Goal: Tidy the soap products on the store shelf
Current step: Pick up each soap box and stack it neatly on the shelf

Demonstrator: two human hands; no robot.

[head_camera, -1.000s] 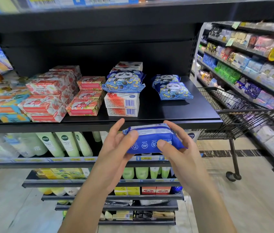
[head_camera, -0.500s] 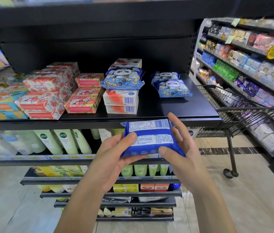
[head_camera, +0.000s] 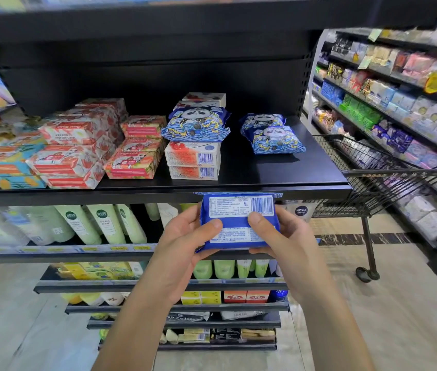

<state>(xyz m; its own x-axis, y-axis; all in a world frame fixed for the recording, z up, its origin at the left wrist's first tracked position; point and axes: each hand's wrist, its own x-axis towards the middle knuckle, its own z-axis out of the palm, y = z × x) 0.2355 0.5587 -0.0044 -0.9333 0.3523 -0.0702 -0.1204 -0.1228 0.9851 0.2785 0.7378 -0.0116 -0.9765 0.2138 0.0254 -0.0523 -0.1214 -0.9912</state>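
1. Soap pack (head_camera: pixel 238 223), blue, barcode side up, hangs just below the shelf edge (head_camera: pixel 131 195), with the left hand (head_camera: pixel 182 245) and right hand (head_camera: pixel 289 242) both gripping it, thumbs on top.
2. Smart play: flip it face up and lay it square among the panda packs (head_camera: pixel 273 135) behind that edge.

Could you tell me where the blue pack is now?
Head view, centre: left hand and right hand hold the blue pack in front of the shelf edge.

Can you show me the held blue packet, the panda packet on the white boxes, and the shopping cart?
held blue packet (head_camera: pixel 234 223): head view, blue band between its two labels.
left panda packet (head_camera: pixel 196 125): head view, middle of its front face.
shopping cart (head_camera: pixel 367 180): head view, wire side of its basket.
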